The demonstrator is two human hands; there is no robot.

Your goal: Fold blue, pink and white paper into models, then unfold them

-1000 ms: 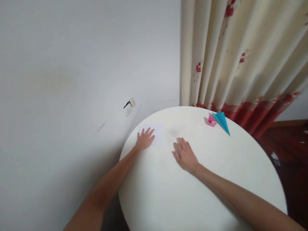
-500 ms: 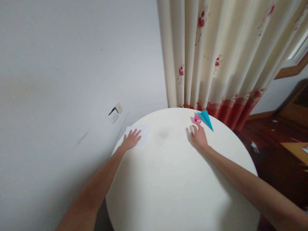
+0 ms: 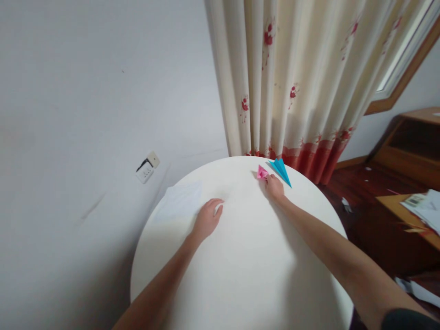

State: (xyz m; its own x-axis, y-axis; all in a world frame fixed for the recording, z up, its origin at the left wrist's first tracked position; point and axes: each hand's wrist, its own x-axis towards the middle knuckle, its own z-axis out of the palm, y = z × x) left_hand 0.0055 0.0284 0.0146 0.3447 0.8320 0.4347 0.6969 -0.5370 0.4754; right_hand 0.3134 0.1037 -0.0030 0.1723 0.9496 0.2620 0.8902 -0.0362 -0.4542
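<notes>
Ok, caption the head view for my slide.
Right hand touches pink origami beside blue paper plane; left hand rests nearby.

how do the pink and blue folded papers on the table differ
The pink folded paper is small and compact; the blue folded paper is longer and tapers to a sharp point like a dart. The right hand has its fingertips at the pink one, while the blue one lies just beside that hand; contact there cannot be told. Both sit at the far edge of the round white table.
</notes>
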